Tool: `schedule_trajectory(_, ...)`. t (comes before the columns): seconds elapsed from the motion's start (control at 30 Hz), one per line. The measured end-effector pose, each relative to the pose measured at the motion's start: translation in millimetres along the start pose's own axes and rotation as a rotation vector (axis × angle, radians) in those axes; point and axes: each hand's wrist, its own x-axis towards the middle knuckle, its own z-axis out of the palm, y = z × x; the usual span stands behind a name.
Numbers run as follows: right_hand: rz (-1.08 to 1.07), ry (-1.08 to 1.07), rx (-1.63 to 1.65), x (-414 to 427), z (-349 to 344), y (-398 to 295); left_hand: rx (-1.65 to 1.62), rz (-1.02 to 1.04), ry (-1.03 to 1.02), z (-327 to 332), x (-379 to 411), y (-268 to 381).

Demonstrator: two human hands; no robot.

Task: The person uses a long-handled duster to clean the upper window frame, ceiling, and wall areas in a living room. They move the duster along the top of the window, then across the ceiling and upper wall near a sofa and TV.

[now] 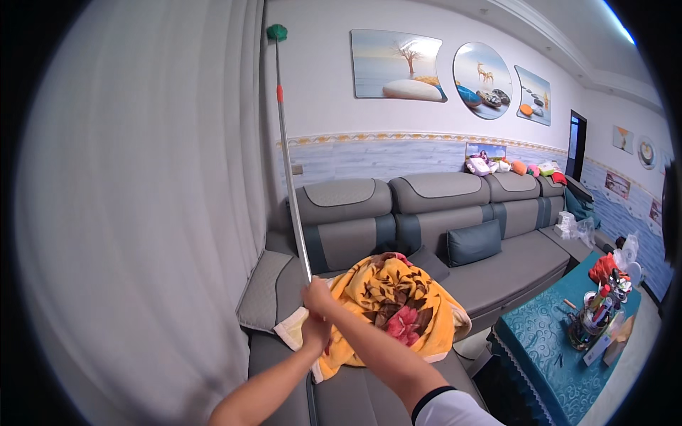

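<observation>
A long metal telescopic pole (292,197) with a red collar rises from my hands toward the corner where curtain and wall meet. At its top end is a green duster head (277,32), up against or very near the wall beside the curtain. My right hand (319,298) grips the pole's lower part. Just below it, my left hand (318,331) is also closed around the pole, partly hidden by my right forearm. Behind both hands a yellow floral blanket (351,287) lies bunched on the grey sofa (367,394).
Grey curtains (144,186) hang close on the left. Three pictures, including a round one (482,80), hang on the wall. A teal cushion (474,243) rests on the sofa; soft toys (519,168) line its back. At right, a teal-covered table (549,330) holds a pen jar (583,330).
</observation>
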Motion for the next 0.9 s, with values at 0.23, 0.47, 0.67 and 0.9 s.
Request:
schedule_trajectory(0.23, 0.238, -0.16, 0.026, -165.1, 81.2, 68.4, 0.184, -0.074, 0.07, 0.5, -111.0, -151.9)
schedule_trajectory(0.47, 0.54, -0.153, 0.655, -221.8, 102.0, 55.4, 0.208, 0.032, 0.162, -10.1, -206.7, -231.4)
schedule_trajectory(0.67, 0.614, -0.134, 0.981, -196.2, 104.0, 51.3, 0.17, -0.026, 0.067, -11.3, -242.4, -188.9)
schedule_trajectory(0.9, 0.716, -0.089, 0.978, -223.3, 90.4, 65.7, 0.161, -0.013, -0.006, 1.2, -239.1, -162.3)
